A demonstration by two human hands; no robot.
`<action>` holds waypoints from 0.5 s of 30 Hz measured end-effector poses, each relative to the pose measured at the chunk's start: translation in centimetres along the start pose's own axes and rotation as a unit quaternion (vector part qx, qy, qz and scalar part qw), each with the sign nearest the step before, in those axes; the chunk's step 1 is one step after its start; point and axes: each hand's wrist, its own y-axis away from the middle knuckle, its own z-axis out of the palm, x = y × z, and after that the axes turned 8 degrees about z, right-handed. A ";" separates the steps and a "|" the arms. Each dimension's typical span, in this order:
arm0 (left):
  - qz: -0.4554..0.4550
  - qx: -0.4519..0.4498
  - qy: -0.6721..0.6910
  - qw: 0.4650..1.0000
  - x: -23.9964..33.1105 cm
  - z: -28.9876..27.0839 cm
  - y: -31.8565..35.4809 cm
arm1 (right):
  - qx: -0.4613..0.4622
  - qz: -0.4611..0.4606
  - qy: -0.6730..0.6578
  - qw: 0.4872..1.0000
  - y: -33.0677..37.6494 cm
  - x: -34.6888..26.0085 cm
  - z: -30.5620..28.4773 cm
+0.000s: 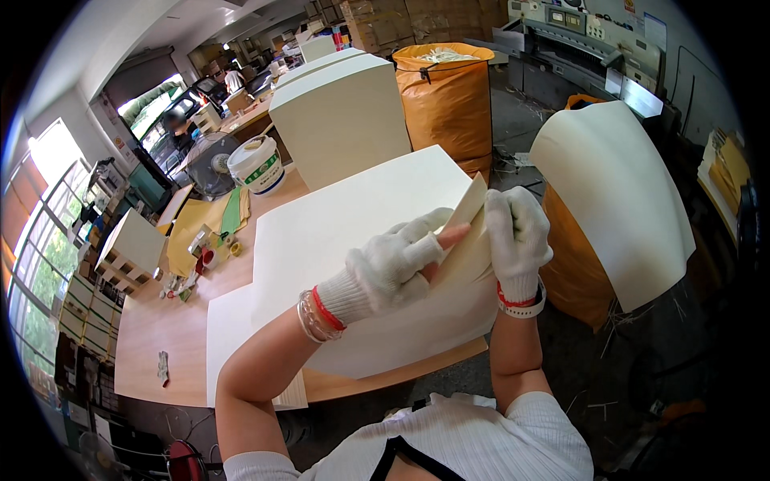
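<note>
A pile of large cream paper sheets (345,216) lies across the table in front of me. My left hand (393,264), in a white knit glove with bare fingertips showing, is at the right part of the pile, its fingers against a raised flap of paper (467,232). That flap is bent upward from the pile's right edge. At the flap's right side, my right hand (516,236) is closed in a white glove, gripping the paper edge. The exact fingertip contact of the right hand is hidden.
A tall block of stacked paper (341,120) stands behind the pile. An orange bag of paper strips (445,104) stands beyond it, and a large curved sheet (613,208) rests over another orange bag at right. A white bucket (257,166) and tape rolls (210,258) sit left.
</note>
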 end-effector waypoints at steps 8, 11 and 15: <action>0.034 0.037 -0.026 0.998 -0.4 0.5 -0.2 | 0.021 0.002 0.013 1.000 0.0 0.4 0.1; 0.025 0.054 -0.039 0.997 -0.3 0.7 -0.2 | 0.018 0.008 0.006 1.000 0.0 0.5 -0.1; 0.031 0.018 -0.051 0.998 0.0 0.2 -0.4 | 0.006 -0.002 -0.007 1.000 -0.1 0.2 -0.1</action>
